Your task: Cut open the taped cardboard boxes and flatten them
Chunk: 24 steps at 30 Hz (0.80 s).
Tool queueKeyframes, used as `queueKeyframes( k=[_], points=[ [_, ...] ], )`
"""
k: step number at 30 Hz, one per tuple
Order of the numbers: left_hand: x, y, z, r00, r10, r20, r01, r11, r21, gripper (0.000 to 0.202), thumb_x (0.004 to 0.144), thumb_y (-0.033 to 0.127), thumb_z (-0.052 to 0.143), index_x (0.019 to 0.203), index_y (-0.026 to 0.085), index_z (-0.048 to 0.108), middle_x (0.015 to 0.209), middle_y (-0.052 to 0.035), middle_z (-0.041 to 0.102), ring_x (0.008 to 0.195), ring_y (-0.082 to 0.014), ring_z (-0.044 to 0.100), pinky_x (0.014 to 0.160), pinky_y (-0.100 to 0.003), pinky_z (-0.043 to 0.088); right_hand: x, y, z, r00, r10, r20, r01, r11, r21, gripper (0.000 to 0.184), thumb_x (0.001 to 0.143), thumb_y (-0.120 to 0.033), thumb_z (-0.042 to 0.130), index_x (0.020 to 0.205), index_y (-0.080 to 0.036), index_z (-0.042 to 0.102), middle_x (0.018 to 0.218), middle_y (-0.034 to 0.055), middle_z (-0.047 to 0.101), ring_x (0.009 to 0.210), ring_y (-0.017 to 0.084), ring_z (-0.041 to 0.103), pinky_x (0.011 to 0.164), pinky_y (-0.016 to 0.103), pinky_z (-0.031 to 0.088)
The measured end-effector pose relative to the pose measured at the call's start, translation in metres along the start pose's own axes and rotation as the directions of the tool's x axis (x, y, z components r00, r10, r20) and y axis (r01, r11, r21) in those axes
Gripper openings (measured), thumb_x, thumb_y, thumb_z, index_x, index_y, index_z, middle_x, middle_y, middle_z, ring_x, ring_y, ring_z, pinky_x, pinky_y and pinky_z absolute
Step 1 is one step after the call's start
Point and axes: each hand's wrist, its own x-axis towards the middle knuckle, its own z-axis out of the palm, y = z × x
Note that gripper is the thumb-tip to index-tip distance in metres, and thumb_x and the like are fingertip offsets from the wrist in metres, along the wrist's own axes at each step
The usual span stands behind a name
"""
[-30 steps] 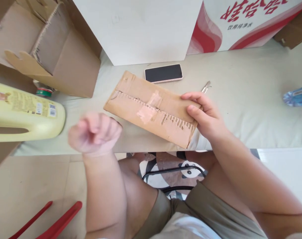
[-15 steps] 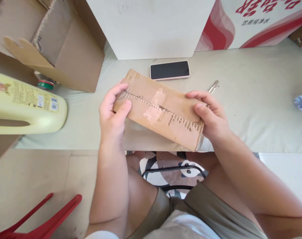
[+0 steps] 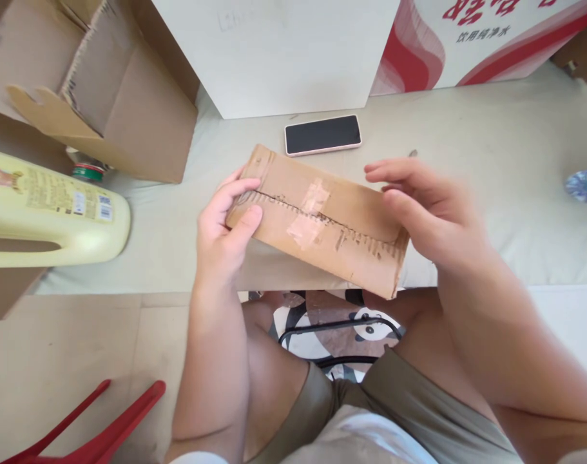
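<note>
A small brown cardboard box (image 3: pixel 317 216) is held tilted above the front edge of the table. Its top has a ragged seam with torn corrugation and a pinkish strip of tape or peeled paper across it. My left hand (image 3: pixel 228 219) grips the box's left end, thumb on the top face and fingers around the far side. My right hand (image 3: pixel 433 206) is slightly blurred by motion at the right end. Its fingers are apart and hold nothing, with the thumb close to the box's right corner; whether the thumb touches it I cannot tell.
Behind the box lies a phone (image 3: pixel 323 135) on the cloth-covered table (image 3: pixel 496 193). A white carton (image 3: pixel 283 58) and a red-and-white carton (image 3: pixel 419 51) stand at the back. At left are a yellow jug (image 3: pixel 90 222) and open cardboard boxes (image 3: pixel 148 109); a plastic bottle (image 3: pixel 586 185) lies at right.
My right hand has let go of the box's right end and moved right, its fingers loosened. The left hand keeps its grip. The metal tool behind the right hand is now mostly covered.
</note>
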Motion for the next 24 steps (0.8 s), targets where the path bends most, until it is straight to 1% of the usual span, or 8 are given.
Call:
queueKeyframes(
  k=[2,3,5,7,10,14,17,24],
  points=[
    [-0.001,0.0,0.003,0.999,0.034,0.03,-0.035,0.999,0.039,0.041,0.083,0.056,0.08,0.117,0.033,0.078,0.143,-0.0053,0.068,0.141,-0.0342,0.059,0.124,-0.053,0.045,-0.002,-0.016,-0.009,0.996,-0.092,-0.002,0.091,0.988,-0.127,0.025,0.101,-0.04,0.059,0.115,-0.03,0.077,0.129,0.0069,0.075,0.125,0.031,0.069,0.109,0.054,0.056],
    [-0.002,0.0,0.004,0.998,0.044,0.048,-0.047,0.998,0.052,0.042,0.083,0.056,0.08,0.117,0.032,0.078,0.143,-0.0056,0.067,0.141,-0.0345,0.059,0.125,-0.054,0.044,-0.004,-0.023,-0.011,0.991,-0.132,0.029,0.135,0.974,-0.182,0.026,0.102,-0.038,0.058,0.118,-0.031,0.077,0.133,0.0073,0.073,0.126,0.031,0.069,0.109,0.053,0.056],
    [-0.003,0.001,0.006,0.995,0.059,0.079,-0.064,0.996,0.067,0.042,0.085,0.055,0.079,0.119,0.031,0.078,0.144,-0.0066,0.067,0.142,-0.0351,0.058,0.126,-0.055,0.042,-0.007,-0.032,-0.011,0.972,-0.183,0.15,0.218,0.938,-0.269,0.029,0.102,-0.035,0.057,0.124,-0.031,0.075,0.144,0.0084,0.067,0.129,0.032,0.068,0.107,0.052,0.057],
    [-0.003,0.001,0.008,0.993,0.086,0.083,-0.092,0.993,0.071,0.04,0.086,0.053,0.079,0.119,0.031,0.078,0.142,-0.0068,0.068,0.143,-0.0352,0.057,0.126,-0.055,0.041,-0.009,-0.035,-0.006,0.942,-0.208,0.263,0.294,0.888,-0.354,0.033,0.102,-0.034,0.056,0.129,-0.03,0.074,0.152,0.0093,0.062,0.131,0.034,0.066,0.106,0.054,0.056],
    [-0.004,0.0,0.01,0.989,0.131,0.066,-0.135,0.988,0.07,0.036,0.087,0.052,0.078,0.116,0.031,0.079,0.142,-0.0068,0.068,0.142,-0.0348,0.058,0.123,-0.055,0.044,-0.011,-0.031,0.001,0.917,-0.225,0.329,0.361,0.818,-0.448,0.036,0.103,-0.038,0.054,0.132,-0.03,0.074,0.154,0.0091,0.06,0.128,0.036,0.067,0.104,0.055,0.056],
    [-0.005,-0.002,0.01,0.991,0.118,0.062,-0.123,0.989,0.081,0.034,0.087,0.05,0.077,0.114,0.031,0.078,0.143,-0.0075,0.067,0.142,-0.0356,0.058,0.122,-0.055,0.045,-0.011,-0.029,0.004,0.919,-0.225,0.324,0.367,0.787,-0.496,0.037,0.103,-0.037,0.052,0.129,-0.029,0.077,0.154,0.0069,0.062,0.117,0.031,0.072,0.091,0.044,0.059],
    [-0.005,-0.004,0.01,0.992,0.115,0.055,-0.12,0.988,0.096,0.035,0.086,0.053,0.076,0.114,0.031,0.078,0.143,-0.0071,0.067,0.142,-0.036,0.058,0.122,-0.055,0.045,-0.01,-0.03,0.004,0.925,-0.21,0.315,0.352,0.784,-0.512,0.035,0.102,-0.037,0.052,0.125,-0.028,0.078,0.153,0.0055,0.062,0.112,0.028,0.073,0.084,0.04,0.059],
    [-0.004,-0.005,0.013,0.992,0.116,0.047,-0.118,0.992,0.044,0.036,0.085,0.054,0.077,0.113,0.03,0.077,0.144,-0.0075,0.067,0.14,-0.035,0.059,0.121,-0.054,0.046,-0.009,-0.028,0.004,0.95,-0.188,0.247,0.288,0.833,-0.473,0.042,0.098,-0.04,0.056,0.135,-0.024,0.067,0.145,0.0069,0.069,0.107,0.027,0.074,0.076,0.037,0.058]
  ],
)
